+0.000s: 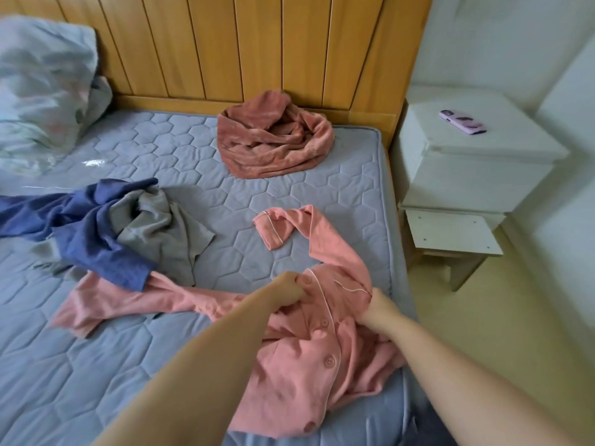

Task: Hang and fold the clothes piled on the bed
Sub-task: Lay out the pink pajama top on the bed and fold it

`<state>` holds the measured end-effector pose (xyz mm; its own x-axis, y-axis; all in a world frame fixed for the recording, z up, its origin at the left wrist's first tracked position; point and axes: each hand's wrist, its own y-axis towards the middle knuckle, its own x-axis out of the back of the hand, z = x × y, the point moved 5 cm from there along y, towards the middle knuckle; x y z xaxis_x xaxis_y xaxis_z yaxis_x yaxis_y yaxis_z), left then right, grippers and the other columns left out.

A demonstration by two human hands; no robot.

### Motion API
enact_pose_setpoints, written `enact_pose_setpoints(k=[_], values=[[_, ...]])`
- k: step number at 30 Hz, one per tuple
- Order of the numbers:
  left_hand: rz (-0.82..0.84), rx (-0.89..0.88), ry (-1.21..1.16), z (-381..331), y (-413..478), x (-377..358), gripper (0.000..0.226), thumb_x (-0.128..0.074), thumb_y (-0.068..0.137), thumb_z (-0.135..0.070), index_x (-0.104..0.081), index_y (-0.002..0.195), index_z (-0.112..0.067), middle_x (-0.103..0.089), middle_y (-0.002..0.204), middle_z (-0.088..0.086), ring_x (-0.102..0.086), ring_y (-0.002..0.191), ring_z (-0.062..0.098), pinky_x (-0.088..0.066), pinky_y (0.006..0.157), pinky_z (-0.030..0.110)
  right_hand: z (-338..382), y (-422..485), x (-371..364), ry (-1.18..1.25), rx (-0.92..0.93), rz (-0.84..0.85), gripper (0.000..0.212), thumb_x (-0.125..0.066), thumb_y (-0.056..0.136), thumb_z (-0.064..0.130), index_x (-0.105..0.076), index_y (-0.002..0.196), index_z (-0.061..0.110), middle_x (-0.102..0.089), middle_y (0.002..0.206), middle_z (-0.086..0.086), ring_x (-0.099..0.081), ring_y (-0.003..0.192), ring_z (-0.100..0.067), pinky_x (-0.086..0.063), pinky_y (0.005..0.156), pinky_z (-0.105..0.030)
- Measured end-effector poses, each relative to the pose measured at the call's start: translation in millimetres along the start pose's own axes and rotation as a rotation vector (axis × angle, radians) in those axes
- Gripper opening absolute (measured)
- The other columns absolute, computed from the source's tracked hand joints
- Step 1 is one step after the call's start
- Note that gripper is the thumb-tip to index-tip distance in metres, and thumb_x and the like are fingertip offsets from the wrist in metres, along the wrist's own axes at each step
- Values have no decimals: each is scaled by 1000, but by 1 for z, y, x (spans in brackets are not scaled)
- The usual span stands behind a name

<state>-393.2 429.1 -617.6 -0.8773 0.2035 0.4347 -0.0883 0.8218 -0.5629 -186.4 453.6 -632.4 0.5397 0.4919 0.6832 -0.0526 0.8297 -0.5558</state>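
Both hands are bunched into the pink pajama shirt (309,358) at the bed's (96,365) near corner, left hand (291,289) by the collar, right hand (380,309) at the shoulder. Looks soft and floppy, so I'd grab both shoulders.

Pink button-front pyjama top (309,358), white piping, lies crumpled at my edge of the bed (96,365), one sleeve reaching toward the headboard. Blue garment (80,233) overlaps grey garment (164,230), both rumpled mid-bed. Dusty-pink fleece garment (273,140) heaped against the headboard.

Pink pajama shirt (309,358), navy garment (80,226), grey garment (164,233), honeycomb-quilted lavender mattress (96,365)
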Motion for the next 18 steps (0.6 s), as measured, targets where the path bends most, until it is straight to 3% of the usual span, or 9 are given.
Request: enact_pose_setpoints(k=[3,5,6,8,10,11,12,16,18], values=[[-264,-270,2,-45,-8,20,17,-62,74,0,-62,85,-14,-62,82,2,-59,72,18,-45,60,23,18,-12,40,44,50,-273,26,-64,78,21,-56,100,10,-65,107,-14,-62,98,-32,-46,75,-30],[-553,-454,-119,-88,-30,38,24,-53,73,1,-66,91,-9,-66,86,2,-60,86,20,-42,73,22,35,-29,75,192,168,-527,22,-62,79,16,-48,96,11,-64,101,-15,-61,94,-35,-40,68,-31],[-599,-549,-129,-108,-42,43,22,-53,73,2,-65,89,-7,-64,82,0,-57,83,17,-38,70,20,42,-37,89,247,214,-609,24,-61,81,17,-46,98,10,-63,101,-16,-60,94,-36,-38,67,-31],[-344,-701,99,-138,-52,35,22,-62,74,-2,-67,96,-4,-60,84,-1,-52,79,9,-38,66,16,44,-40,102,209,192,-585,32,-58,86,25,-48,109,6,-62,109,-18,-60,100,-37,-41,72,-34],[192,-471,420,-123,-48,13,29,-65,83,-9,-67,112,-10,-63,99,-1,-54,86,9,-46,79,20,32,-37,101,-21,51,-409,38,-57,88,29,-54,118,5,-62,116,-18,-61,106,-35,-45,78,-33],[363,-320,495,-104,-47,8,28,-62,87,-11,-66,115,-10,-66,107,2,-58,90,12,-48,83,25,22,-37,99,-133,-21,-343,38,-56,88,28,-57,118,5,-63,118,-17,-61,108,-34,-46,80,-33],[371,-267,570,-88,-42,6,28,-59,89,-15,-67,115,-9,-68,112,7,-60,92,15,-49,83,26,13,-40,96,-219,-58,-301,38,-55,88,27,-59,118,4,-62,120,-17,-60,110,-33,-48,83,-32],[-151,-325,908,-54,-16,19,34,-50,90,-23,-63,120,-15,-60,125,6,-54,117,25,-41,98,34,5,-47,67,-223,218,-421,38,-49,88,21,-60,123,10,-53,130,0,-52,119,-28,-39,97,-27],[-169,-288,879,-33,-2,13,47,-50,89,-26,-49,135,-24,-47,140,4,-44,130,27,-35,107,40,7,-44,54,-250,278,-472,42,-46,83,22,-57,123,13,-52,133,-5,-48,123,-29,-38,103,-33]])
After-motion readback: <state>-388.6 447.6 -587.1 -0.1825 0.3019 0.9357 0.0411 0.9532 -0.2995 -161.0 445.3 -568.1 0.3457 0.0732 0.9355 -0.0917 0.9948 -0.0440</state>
